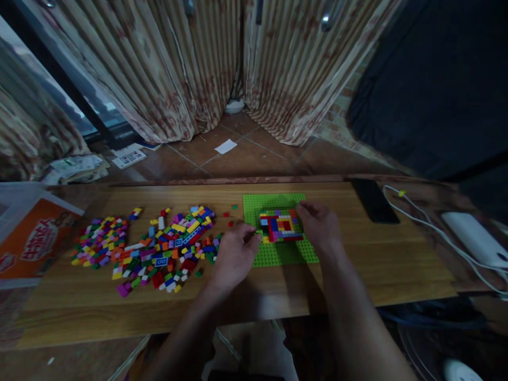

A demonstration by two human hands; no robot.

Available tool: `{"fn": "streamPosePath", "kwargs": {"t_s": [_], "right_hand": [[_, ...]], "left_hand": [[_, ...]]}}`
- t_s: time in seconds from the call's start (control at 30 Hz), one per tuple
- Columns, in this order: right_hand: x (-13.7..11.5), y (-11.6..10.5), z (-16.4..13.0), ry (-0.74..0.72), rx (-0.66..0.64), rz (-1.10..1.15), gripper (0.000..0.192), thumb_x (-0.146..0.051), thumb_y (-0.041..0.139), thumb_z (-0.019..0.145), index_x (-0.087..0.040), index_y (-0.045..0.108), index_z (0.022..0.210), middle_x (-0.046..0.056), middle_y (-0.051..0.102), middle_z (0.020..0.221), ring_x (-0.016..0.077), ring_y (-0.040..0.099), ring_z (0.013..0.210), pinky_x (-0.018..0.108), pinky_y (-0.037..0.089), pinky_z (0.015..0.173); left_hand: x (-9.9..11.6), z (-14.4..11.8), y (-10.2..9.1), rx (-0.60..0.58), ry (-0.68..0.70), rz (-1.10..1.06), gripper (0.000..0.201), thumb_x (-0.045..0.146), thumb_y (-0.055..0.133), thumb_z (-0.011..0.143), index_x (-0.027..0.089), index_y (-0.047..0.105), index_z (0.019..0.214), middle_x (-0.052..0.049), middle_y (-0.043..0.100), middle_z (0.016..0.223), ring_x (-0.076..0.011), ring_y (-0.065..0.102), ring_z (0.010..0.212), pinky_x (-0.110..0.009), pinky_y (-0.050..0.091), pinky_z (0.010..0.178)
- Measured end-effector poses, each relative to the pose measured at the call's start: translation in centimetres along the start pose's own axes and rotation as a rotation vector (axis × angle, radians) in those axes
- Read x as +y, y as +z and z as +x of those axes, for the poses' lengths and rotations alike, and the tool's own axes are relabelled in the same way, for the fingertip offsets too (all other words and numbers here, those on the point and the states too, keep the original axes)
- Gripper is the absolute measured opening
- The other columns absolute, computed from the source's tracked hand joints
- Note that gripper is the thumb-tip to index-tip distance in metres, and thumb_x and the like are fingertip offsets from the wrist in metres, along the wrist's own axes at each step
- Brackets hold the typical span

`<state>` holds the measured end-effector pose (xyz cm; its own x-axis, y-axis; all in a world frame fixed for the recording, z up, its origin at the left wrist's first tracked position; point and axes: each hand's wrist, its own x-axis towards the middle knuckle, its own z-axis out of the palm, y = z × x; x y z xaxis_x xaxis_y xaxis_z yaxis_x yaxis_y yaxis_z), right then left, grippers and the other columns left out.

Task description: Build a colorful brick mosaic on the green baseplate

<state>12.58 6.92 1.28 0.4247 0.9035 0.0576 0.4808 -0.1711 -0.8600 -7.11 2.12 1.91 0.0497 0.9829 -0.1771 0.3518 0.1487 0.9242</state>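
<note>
While both hands work the green baseplate (278,254), brick placement is in hand.
Left hand (234,256) pinches a small brick (259,233); right hand (319,225) grips the brick build (281,226); pressing home likely follows.

I read this as dim, warm indoor light. Daylight leaks in at the window (85,114) top left. Soft shadow under both forearms on the table (397,264). Right side goes near black. Strong wide-angle bending at the edges. Bricks (159,246) slightly soft, overall low contrast, no glare.
</note>
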Motion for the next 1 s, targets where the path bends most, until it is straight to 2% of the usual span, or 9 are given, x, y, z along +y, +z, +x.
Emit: {"fn": "streamPosePath", "kwargs": {"t_s": [0.13, 0.37, 0.5, 0.7, 1.0], "right_hand": [[0.5, -0.3, 0.2, -0.019, -0.049, -0.215, 0.045, -0.045, 0.056, 0.079, -0.012, 0.07, 0.105, 0.013, 0.072, 0.095, 0.0249, 0.067, 0.085, 0.039, 0.051, 0.079], [-0.3, -0.7, -0.2, -0.04, -0.094, -0.441, 0.045, -0.039, 0.055, 0.083, -0.009, 0.067, 0.113, 0.018, 0.071, 0.104, 0.0299, 0.066, 0.098, 0.042, 0.049, 0.086], [-0.7, -0.7, -0.4, -0.023, -0.151, -0.469, 0.043, -0.037, 0.053, 0.085, -0.009, 0.066, 0.116, 0.017, 0.071, 0.102, 0.027, 0.067, 0.094, 0.038, 0.05, 0.083], [-1.1, -0.6, -0.7, -0.018, -0.149, -0.549, 0.04, -0.035, 0.052, 0.087, -0.01, 0.067, 0.115, 0.018, 0.068, 0.111, 0.0274, 0.065, 0.1, 0.036, 0.048, 0.088], [-1.3, -0.5, -0.8, -0.006, -0.161, -0.565, 0.037, -0.032, 0.054, 0.087, -0.012, 0.067, 0.116, 0.018, 0.066, 0.113, 0.0293, 0.064, 0.101, 0.038, 0.047, 0.088]], "left_hand": [[0.4, 0.3, 0.6, 0.022, 0.031, 0.07, 0.01, 0.024, 0.058, 0.082, 0.017, 0.066, 0.085, -0.002, 0.067, 0.069, -0.0164, 0.066, 0.067, -0.025, 0.047, 0.06], [1.2, 0.1, 0.8, 0.016, 0.057, 0.28, 0.015, 0.026, 0.059, 0.085, 0.017, 0.07, 0.088, -0.003, 0.07, 0.074, -0.0155, 0.063, 0.066, -0.026, 0.045, 0.063], [1.4, 0.0, 0.9, 0.021, 0.046, 0.359, 0.018, 0.029, 0.058, 0.087, 0.019, 0.073, 0.089, -0.003, 0.073, 0.078, -0.0154, 0.064, 0.068, -0.026, 0.044, 0.066], [1.4, -0.1, 1.1, 0.029, 0.049, 0.375, 0.02, 0.027, 0.056, 0.089, 0.017, 0.073, 0.091, -0.006, 0.075, 0.086, -0.0174, 0.067, 0.077, -0.028, 0.044, 0.072], [1.0, 0.0, 1.4, 0.037, 0.026, 0.284, 0.022, 0.023, 0.053, 0.088, 0.016, 0.071, 0.098, -0.006, 0.073, 0.083, -0.0162, 0.065, 0.069, -0.026, 0.044, 0.063]]}}
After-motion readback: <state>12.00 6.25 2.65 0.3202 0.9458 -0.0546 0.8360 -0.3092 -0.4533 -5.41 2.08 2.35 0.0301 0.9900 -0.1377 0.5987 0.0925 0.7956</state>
